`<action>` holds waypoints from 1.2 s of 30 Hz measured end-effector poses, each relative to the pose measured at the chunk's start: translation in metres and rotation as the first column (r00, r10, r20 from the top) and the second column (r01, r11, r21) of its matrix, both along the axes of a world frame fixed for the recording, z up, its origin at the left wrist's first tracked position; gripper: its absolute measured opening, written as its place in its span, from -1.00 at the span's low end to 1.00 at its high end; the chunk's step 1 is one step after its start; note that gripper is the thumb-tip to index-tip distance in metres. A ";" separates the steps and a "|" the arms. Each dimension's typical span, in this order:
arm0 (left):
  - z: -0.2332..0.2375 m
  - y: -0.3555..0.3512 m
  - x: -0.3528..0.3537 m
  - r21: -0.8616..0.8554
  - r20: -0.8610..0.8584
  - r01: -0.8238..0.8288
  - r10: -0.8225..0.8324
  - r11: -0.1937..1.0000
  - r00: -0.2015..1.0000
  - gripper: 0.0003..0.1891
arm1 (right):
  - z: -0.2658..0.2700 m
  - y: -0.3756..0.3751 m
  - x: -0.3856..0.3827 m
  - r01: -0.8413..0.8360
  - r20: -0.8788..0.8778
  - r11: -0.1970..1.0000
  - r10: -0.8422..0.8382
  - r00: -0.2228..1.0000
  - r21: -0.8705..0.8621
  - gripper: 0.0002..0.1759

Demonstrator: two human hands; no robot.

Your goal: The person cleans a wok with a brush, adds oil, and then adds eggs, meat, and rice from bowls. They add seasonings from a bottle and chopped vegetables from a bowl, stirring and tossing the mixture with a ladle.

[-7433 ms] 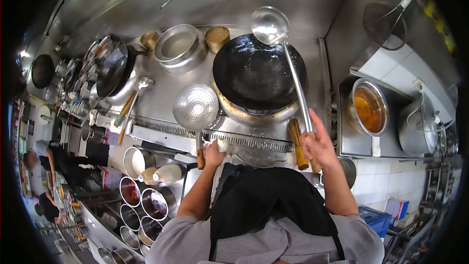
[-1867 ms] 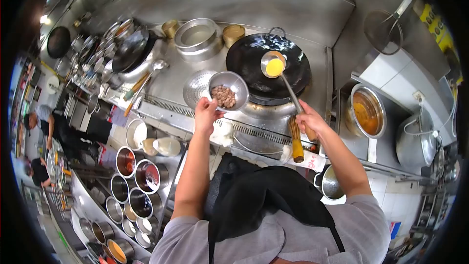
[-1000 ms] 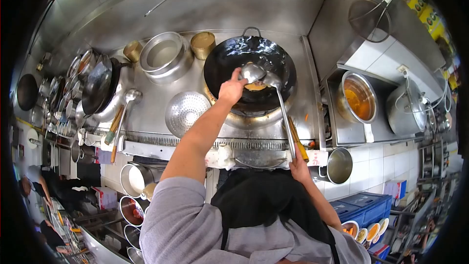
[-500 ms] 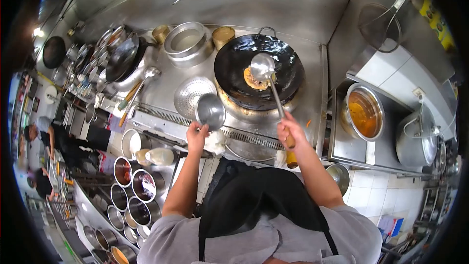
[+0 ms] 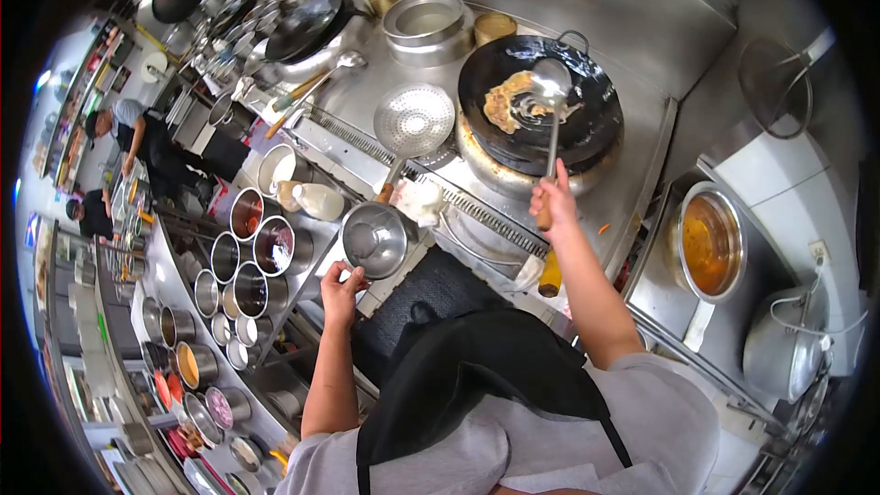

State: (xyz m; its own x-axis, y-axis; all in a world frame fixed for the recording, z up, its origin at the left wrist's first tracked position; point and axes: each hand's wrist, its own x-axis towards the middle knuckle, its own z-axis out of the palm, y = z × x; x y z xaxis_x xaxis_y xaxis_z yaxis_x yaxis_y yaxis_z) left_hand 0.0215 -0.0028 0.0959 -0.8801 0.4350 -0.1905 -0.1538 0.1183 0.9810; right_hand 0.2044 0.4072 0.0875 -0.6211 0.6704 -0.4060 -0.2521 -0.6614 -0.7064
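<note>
My right hand is closed round the wooden handle of a long metal ladle. The ladle's bowl rests inside a black wok on the range, just right of a spread of yellowish-brown food with wet residue beside it. My left hand pinches the rim of a metal bowl, which is tipped so that its inside shows no contents. Beyond that bowl lies a perforated strainer ladle with a wooden-ended handle on the steel range top.
Metal pots stand behind the wok. A basin of amber liquid sits on the right counter. Several ingredient containers and a white jug are at the left. Two people work far left.
My view has turned left. My left hand has drawn the bowl back from the range toward the left-hand containers. The food in the wok is more spread out and uncovered, with the ladle right of it.
</note>
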 end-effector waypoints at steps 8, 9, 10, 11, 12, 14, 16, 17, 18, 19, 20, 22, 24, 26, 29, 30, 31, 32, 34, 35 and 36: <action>0.004 -0.060 0.030 0.012 0.072 -0.237 0.235 0.972 0.969 -0.85 | -0.002 0.011 0.021 -0.163 -0.335 0.973 0.101 0.937 -0.163 -0.43; -0.004 -0.073 0.030 -0.020 0.081 -0.232 0.233 0.972 0.969 -0.85 | -0.001 0.017 0.011 -0.136 -0.342 0.976 0.070 0.937 -0.173 -0.41; -0.006 -0.083 0.031 -0.064 0.001 -0.219 0.219 0.974 0.976 -0.86 | -0.005 0.018 -0.003 -0.120 -0.215 0.992 0.110 0.970 -0.036 -0.38; -0.008 -0.092 0.033 -0.015 0.036 -0.237 0.237 0.971 0.971 -0.84 | -0.008 0.011 -0.017 -0.104 0.155 0.976 0.074 0.985 0.191 -0.35; -0.020 -0.104 0.036 -0.007 0.080 -0.301 0.301 0.954 0.950 -0.81 | -0.020 -0.003 -0.034 -0.005 0.257 0.938 -0.090 0.962 0.346 -0.30; 0.000 -0.130 0.051 -0.031 0.053 -0.336 0.337 0.942 0.940 -0.81 | -0.040 -0.010 -0.030 -0.093 0.375 0.881 -0.100 0.922 0.464 -0.21; -0.014 -0.172 0.054 0.115 -0.015 -0.303 0.306 0.946 0.952 -0.82 | -0.062 -0.011 -0.023 -0.219 0.514 0.740 -0.194 0.836 0.636 -0.21; -0.014 -0.193 0.060 0.154 -0.007 -0.356 0.362 0.922 0.932 -0.81 | -0.053 -0.028 -0.003 -0.306 0.581 0.773 -0.097 0.808 0.556 -0.13; -0.017 -0.218 0.066 0.167 0.004 -0.423 0.428 0.891 0.904 -0.81 | -0.082 -0.006 0.008 -0.384 0.604 0.730 -0.048 0.796 0.565 -0.17; -0.020 -0.245 0.074 0.142 0.014 -0.489 0.492 0.861 0.871 -0.80 | -0.072 -0.026 0.015 -0.376 0.599 0.722 -0.065 0.798 0.580 -0.24; -0.028 -0.272 0.083 0.129 0.024 -0.552 0.554 0.824 0.832 -0.80 | -0.095 -0.003 0.021 -0.338 0.633 0.747 -0.139 0.762 0.572 -0.28; -0.039 -0.318 0.103 0.099 0.028 -0.647 0.648 0.756 0.761 -0.80 | -0.092 -0.010 0.026 -0.398 0.698 0.709 -0.184 0.692 0.582 -0.30; -0.056 -0.370 0.124 0.106 0.048 -0.750 0.750 0.652 0.659 -0.81 | -0.089 -0.042 0.017 -0.462 0.738 0.671 -0.192 0.647 0.580 -0.32; -0.069 -0.426 0.145 0.018 -0.212 -0.852 0.834 0.524 0.509 -0.83 | -0.087 -0.073 0.002 -0.537 0.772 0.633 -0.155 0.617 0.557 -0.34; -0.059 -0.507 0.186 0.070 -0.119 -0.970 0.967 0.233 0.223 -0.87 | -0.085 -0.117 -0.024 -0.630 0.809 0.579 -0.091 0.581 0.517 -0.36; -0.053 -0.534 0.200 0.136 -0.048 -0.986 0.995 0.097 0.091 -0.86 | -0.085 -0.130 -0.033 -0.655 0.820 0.564 -0.069 0.569 0.502 -0.37; -0.048 -0.560 0.217 0.175 0.023 -0.984 0.999 -0.026 -0.022 -0.85 | -0.085 -0.143 -0.040 -0.679 0.830 0.550 -0.049 0.555 0.486 -0.38; -0.047 -0.588 0.233 0.254 0.001 -0.953 0.985 -0.167 -0.172 -0.84 | -0.084 -0.156 -0.047 -0.708 0.844 0.530 -0.029 0.536 0.467 -0.39; -0.037 -0.638 0.266 0.380 0.156 -0.779 0.865 -0.499 -0.478 -0.87 | -0.081 -0.167 -0.062 -0.742 0.859 0.499 -0.007 0.512 0.447 -0.41; -0.030 -0.663 0.283 0.438 0.152 -0.696 0.810 -0.569 -0.566 -0.87 | -0.079 -0.176 -0.067 -0.762 0.870 0.486 0.005 0.493 0.429 -0.42; -0.027 -0.687 0.299 0.490 0.154 -0.602 0.743 -0.630 -0.651 -0.87 | -0.075 -0.182 -0.073 -0.781 0.879 0.465 0.012 0.476 0.417 -0.43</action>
